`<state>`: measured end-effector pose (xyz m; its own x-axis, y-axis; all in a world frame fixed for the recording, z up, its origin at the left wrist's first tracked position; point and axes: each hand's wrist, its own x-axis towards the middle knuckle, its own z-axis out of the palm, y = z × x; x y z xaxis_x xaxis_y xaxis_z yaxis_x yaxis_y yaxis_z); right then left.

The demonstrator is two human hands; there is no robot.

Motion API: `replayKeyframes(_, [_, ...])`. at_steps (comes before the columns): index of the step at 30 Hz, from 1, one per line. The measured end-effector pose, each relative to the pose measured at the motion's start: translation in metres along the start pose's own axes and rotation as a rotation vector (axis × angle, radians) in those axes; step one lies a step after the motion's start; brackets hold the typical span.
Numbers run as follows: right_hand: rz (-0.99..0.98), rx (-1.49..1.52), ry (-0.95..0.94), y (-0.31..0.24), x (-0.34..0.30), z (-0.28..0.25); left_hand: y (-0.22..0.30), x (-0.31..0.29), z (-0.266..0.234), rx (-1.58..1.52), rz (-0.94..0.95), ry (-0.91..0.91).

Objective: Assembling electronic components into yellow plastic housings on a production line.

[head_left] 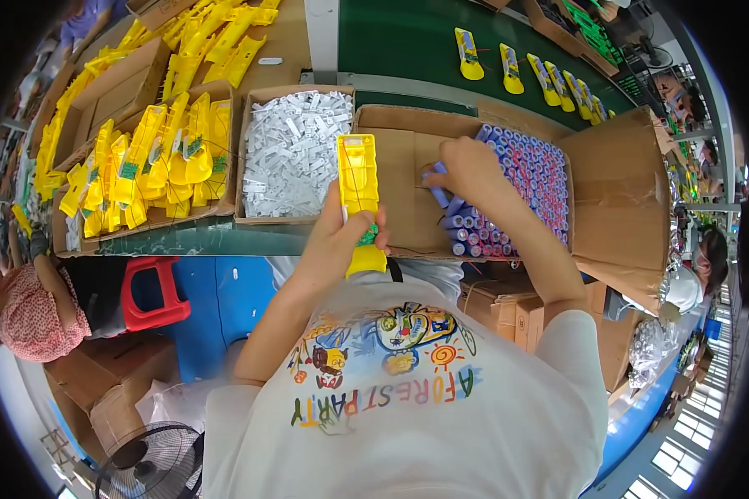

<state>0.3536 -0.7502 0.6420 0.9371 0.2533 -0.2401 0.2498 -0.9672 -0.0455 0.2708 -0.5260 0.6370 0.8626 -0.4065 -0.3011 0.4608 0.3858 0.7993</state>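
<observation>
My left hand (339, 237) is wrapped round a long yellow plastic housing (359, 173), held upright in front of my chest. A thin dark wire runs along its hollow side, and a small green circuit board (369, 234) sits near its lower end by my thumb. My right hand (468, 170) reaches into a cardboard box of purple battery cells (528, 179). Its fingers pinch a battery cell (434, 176) at the left edge of the stacked rows; the fingertips are partly hidden.
Left of the housing stands a box of small white plastic parts (295, 150). Further left, a carton (91, 241) holds several yellow housings with boards. More housings (468, 56) lie on the green conveyor belt (391, 50). A person (42, 308) sits at far left near a red stool (154, 291).
</observation>
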Motion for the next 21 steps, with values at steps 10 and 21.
replayKeyframes(10, [-0.408,0.671,0.821,-0.033,-0.003,-0.024,-0.007,0.003,-0.005,-0.102,0.012,-0.017])
replayKeyframes(21, [-0.777,0.044,0.503,-0.084,-0.041,-0.017,0.007,-0.002,-0.023,0.011,0.097,-0.003])
